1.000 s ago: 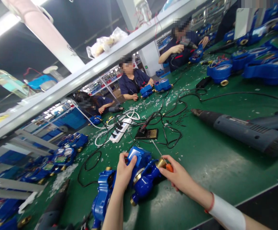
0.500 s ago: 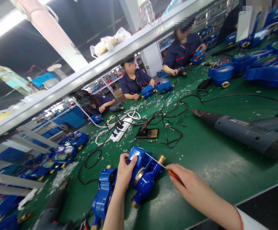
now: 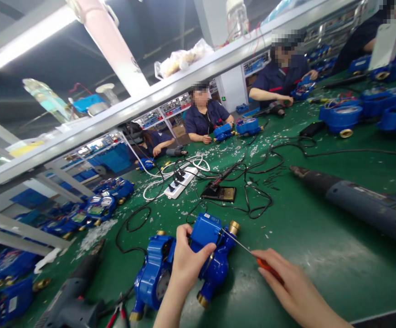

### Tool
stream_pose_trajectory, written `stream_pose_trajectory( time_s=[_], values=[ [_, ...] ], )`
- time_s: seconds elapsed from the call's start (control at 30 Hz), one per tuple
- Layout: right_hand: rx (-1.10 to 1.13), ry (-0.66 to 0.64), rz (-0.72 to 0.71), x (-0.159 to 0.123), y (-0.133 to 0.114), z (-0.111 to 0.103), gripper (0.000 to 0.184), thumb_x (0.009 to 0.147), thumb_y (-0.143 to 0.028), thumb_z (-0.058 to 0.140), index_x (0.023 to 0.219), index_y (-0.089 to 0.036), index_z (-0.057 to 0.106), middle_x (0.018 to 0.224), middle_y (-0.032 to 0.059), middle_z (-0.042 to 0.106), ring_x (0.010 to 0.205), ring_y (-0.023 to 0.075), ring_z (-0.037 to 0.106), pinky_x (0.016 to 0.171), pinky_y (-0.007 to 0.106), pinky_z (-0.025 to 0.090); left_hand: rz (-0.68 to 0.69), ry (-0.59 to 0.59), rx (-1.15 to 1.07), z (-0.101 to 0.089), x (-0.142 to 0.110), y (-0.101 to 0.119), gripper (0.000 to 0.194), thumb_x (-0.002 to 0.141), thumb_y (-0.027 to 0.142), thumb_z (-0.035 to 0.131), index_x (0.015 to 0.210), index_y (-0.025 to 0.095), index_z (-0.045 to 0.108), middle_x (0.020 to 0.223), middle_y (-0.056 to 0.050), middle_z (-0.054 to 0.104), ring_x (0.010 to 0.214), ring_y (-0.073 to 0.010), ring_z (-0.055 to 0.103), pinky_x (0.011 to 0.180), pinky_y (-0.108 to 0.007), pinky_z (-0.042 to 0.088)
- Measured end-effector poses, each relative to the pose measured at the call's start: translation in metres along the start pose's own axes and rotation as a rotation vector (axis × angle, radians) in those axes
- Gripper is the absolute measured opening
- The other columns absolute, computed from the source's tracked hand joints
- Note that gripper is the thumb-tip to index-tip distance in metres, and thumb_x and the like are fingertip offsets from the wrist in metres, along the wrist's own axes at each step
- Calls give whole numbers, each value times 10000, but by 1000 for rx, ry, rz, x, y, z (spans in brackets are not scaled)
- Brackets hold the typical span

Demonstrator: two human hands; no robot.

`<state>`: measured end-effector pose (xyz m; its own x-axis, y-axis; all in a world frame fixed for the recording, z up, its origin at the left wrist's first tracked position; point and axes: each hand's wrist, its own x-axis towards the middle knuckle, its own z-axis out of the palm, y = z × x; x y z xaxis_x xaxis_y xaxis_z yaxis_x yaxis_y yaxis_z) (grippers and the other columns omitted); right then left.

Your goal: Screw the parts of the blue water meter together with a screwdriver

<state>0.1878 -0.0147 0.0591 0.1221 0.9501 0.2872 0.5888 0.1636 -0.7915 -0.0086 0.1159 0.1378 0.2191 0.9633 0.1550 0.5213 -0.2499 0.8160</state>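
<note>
Meter [image 3: 208, 255], blue with brass ends, lies on the green desk [image 3: 303, 237] under your left hand [image 3: 188, 264], which grips its box-like top. Your right hand [image 3: 291, 287] closes on an orange-handled screwdriver [image 3: 252, 253], tip at the meter's top. The meter looks heavy, rigid and smooth; the blocky body seems the surest hold. A second meter [image 3: 153, 278] touches it to the left. Right of your hands is bare desk, then a heat gun [image 3: 362, 205]; cables [image 3: 249, 191] lie beyond.
</note>
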Motion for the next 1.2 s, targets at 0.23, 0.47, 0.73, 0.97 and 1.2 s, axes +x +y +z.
stream_pose_trajectory(
  time_s=[0.23, 0.47, 0.73, 0.97, 1.2],
  values=[
    [-98, 167, -234, 0, 10, -5, 283, 933, -184, 487, 1184, -293, 558, 1016, 34, 671, 871, 165, 684, 721, 231, 564, 137, -10, 62, -1, -22, 5, 522, 588, 259, 810, 827, 228, 346, 921, 7, 408, 867, -179, 425, 783, -301, 388],
    [28, 55, -136, -3, 23, 0, 234, 929, -245, 502, 1136, -280, 606, 1038, 41, 701, 998, 191, 671, 794, 204, 566, 395, 26, 274, 5, -32, 6, 676, 488, 292, 908, 786, 234, 304, 895, -8, 461, 808, -189, 487, 697, -326, 472],
    [63, 16, -238, 4, 28, -14, 173, 912, -262, 555, 1060, -259, 646, 991, 33, 710, 915, 165, 691, 766, 144, 551, 585, 48, 423, 9, -42, 11, 773, 429, 273, 934, 891, 226, 317, 980, -74, 521, 871, -266, 569, 659, -421, 558],
    [-51, 42, -355, 7, 20, -24, 118, 943, -213, 491, 1007, -249, 582, 881, 19, 666, 818, 133, 679, 697, 128, 541, 573, 65, 352, 5, -43, 5, 640, 514, 175, 843, 894, 215, 330, 1004, -84, 513, 904, -258, 563, 705, -438, 569],
    [-107, 178, -100, -8, 33, -77, 172, 931, -325, 536, 1062, -226, 583, 823, 20, 670, 535, 116, 630, 455, 146, 522, 618, 65, 395, 7, -40, 7, 637, 516, 175, 852, 908, 203, 351, 1021, -106, 528, 929, -287, 576, 715, -461, 573]
  ],
)
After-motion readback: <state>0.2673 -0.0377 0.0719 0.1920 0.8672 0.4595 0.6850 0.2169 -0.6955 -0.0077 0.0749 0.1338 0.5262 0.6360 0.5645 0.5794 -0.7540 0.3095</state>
